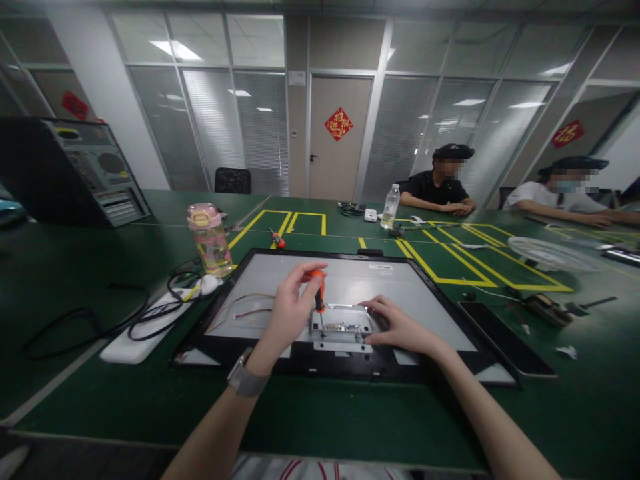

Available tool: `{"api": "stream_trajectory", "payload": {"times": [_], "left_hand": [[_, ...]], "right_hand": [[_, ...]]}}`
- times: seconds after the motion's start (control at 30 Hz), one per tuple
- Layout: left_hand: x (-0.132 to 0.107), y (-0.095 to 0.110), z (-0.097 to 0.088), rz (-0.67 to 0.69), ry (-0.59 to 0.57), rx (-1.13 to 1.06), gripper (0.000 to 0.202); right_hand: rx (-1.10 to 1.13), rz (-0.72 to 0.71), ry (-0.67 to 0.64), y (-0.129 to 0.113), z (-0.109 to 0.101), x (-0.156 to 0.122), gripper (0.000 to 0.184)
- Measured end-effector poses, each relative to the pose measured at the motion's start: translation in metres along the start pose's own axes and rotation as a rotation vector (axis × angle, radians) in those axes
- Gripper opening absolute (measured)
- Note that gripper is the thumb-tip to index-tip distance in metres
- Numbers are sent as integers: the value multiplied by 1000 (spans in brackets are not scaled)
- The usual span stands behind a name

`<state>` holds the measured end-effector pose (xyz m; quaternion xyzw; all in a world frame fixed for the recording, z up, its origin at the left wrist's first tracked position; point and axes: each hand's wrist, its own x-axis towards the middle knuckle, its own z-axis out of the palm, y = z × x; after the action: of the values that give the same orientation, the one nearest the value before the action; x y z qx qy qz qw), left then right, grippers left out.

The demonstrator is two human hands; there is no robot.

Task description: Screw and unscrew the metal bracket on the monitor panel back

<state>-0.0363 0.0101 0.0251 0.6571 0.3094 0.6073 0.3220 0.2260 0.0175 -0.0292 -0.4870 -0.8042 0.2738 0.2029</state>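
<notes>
Your left hand [290,310] has its fingers closed around the orange-handled screwdriver [319,293], which stands upright with its tip down on the left end of the metal bracket [340,328]. Your right hand [397,325] lies on the bracket's right end, fingers loosely bent and resting on it, grasping nothing. The bracket sits near the lower middle of the monitor panel [430,293], which lies flat on the green table [320,413] right in front of you.

As for progress, the panel's bare back is exposed and loose wires show at its left, so it looks partly opened up, while the bracket is in place on it; whether its screws are in or out is too small to tell.

Counted: one panel, one bracket, two screwdrivers with the red one [277,239] lying beyond, two bottles, pink-capped [210,240] and clear [391,207], and two people seated across the table
</notes>
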Motion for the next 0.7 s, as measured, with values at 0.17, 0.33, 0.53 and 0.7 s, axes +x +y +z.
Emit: {"api": "stream_trajectory", "payload": {"times": [0.17,0.33,0.53,0.7], "left_hand": [[2,2,-1,-27,10,-34,23],[2,1,0,87,49,66,8],[2,5,-1,-31,12,-17,24],[2,6,-4,36,3,21,26]], "right_hand": [[0,-6,-1,-1,0,0,66],[2,-2,1,0,0,0,65],[1,-17,1,2,0,0,65],[-2,-11,0,0,0,0,64]]}}
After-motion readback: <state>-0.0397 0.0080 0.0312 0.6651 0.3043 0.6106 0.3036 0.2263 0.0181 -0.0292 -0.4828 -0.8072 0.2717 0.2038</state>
